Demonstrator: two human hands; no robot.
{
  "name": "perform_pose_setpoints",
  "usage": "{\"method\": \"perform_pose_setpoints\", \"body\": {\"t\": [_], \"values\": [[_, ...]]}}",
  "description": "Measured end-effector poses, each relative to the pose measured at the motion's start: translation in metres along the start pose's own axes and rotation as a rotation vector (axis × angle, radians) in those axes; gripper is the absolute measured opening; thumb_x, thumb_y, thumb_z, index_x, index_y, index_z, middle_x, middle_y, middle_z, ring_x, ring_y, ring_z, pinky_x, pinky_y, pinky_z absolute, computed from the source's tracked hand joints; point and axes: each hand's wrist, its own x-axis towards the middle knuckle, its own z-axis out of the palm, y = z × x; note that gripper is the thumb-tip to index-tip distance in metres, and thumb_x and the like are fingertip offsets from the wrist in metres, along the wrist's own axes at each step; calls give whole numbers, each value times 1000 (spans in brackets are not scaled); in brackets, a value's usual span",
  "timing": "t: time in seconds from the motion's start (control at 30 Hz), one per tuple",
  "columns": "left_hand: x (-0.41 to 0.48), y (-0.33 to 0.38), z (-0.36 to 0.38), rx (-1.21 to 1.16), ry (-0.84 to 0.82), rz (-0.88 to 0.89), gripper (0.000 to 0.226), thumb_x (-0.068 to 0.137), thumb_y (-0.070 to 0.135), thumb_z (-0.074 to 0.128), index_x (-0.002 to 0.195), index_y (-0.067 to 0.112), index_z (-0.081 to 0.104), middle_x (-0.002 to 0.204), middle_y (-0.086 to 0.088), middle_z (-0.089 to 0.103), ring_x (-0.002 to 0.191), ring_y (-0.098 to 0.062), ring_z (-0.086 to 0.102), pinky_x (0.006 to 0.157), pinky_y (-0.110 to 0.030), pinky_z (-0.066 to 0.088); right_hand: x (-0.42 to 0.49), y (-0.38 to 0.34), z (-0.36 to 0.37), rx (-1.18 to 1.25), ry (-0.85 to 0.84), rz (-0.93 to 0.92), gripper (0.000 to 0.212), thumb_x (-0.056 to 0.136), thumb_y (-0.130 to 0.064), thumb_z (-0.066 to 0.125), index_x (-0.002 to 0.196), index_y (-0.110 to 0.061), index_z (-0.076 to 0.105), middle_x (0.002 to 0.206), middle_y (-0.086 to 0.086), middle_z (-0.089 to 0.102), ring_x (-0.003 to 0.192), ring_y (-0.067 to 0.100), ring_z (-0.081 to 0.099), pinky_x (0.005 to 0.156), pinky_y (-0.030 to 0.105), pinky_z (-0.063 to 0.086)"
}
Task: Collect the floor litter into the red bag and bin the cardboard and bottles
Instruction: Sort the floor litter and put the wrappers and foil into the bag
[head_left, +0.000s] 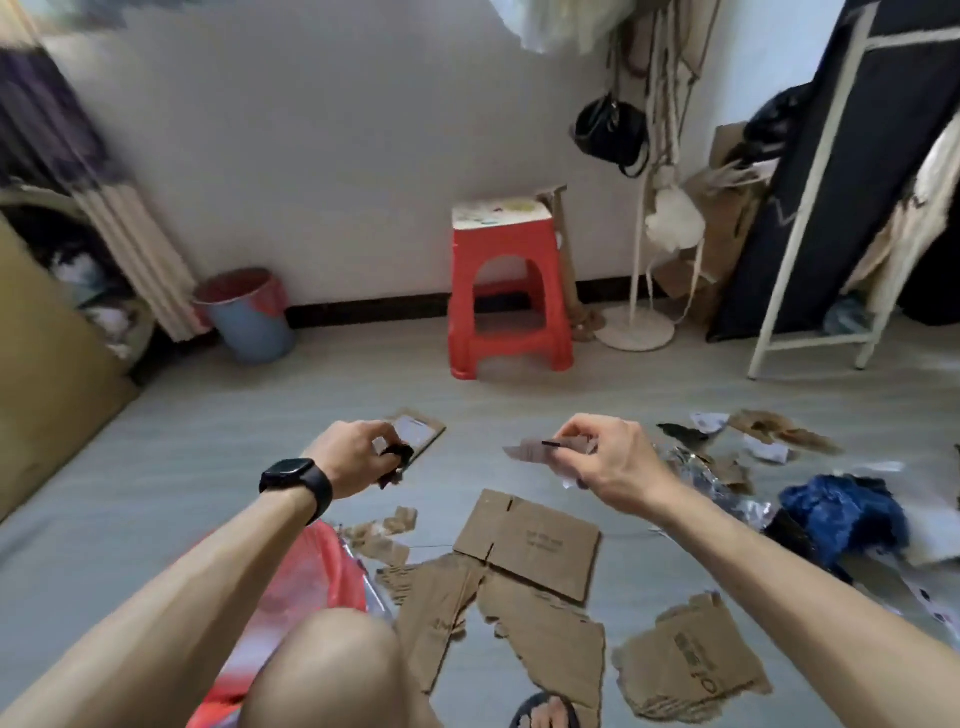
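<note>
My left hand (358, 457), with a black watch on its wrist, pinches a small dark scrap and a pale bit above the floor. My right hand (602, 460) pinches a crumpled greyish paper scrap (530, 449) with a thin dark strip on it. The red bag (311, 577) lies under my left forearm beside my knee. Torn cardboard pieces (530, 540) spread over the floor in front of me, with another piece (691, 660) at lower right. A blue bin (249, 317) lined in red stands by the far wall.
A red plastic stool (506, 291) stands against the wall. A coat stand (636, 322) and a leaning rack (831, 208) fill the right. Blue cloth (841, 509), foil and paper scraps lie at right. A brown board (41, 364) leans at left.
</note>
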Motion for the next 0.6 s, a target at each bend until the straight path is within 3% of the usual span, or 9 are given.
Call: {"method": "perform_pose_setpoints", "body": {"t": [0.1,0.23,0.33,0.47,0.6], "values": [[-27,-62,-6,-51,20,-125,13,87,49,67,84,36,66,62,19,70,55,7,63,53,-20,52,8,-42,42,78,-26,-45,12,85,-33,74,80,-23,72,72,-5,72,57,12,67,55,27,53],[-66,-149,5,-75,65,-302,20,86,50,68,85,30,70,71,8,73,67,-12,69,56,-26,50,12,-82,123,84,-163,-86,8,90,-28,67,89,-23,73,81,-5,71,61,9,67,53,20,50],[-84,-206,30,-44,47,-417,21,88,43,65,103,28,71,97,-2,76,92,-23,69,69,-28,51,11,-99,184,79,-283,-68,12,89,-26,62,95,-24,72,85,-6,71,74,13,70,69,29,56],[-105,-253,68,-148,-14,-500,18,90,35,60,104,27,67,89,3,76,93,-18,69,69,-24,45,16,-114,259,74,-415,-68,16,89,-25,60,99,-27,71,93,-10,71,85,12,68,78,26,53],[-113,-280,107,-153,-87,-477,41,83,61,51,116,40,66,109,16,72,105,-9,66,88,-27,52,23,-117,321,-45,-587,-128,41,89,-46,62,126,-30,62,122,-11,67,109,7,63,94,26,49]]}}
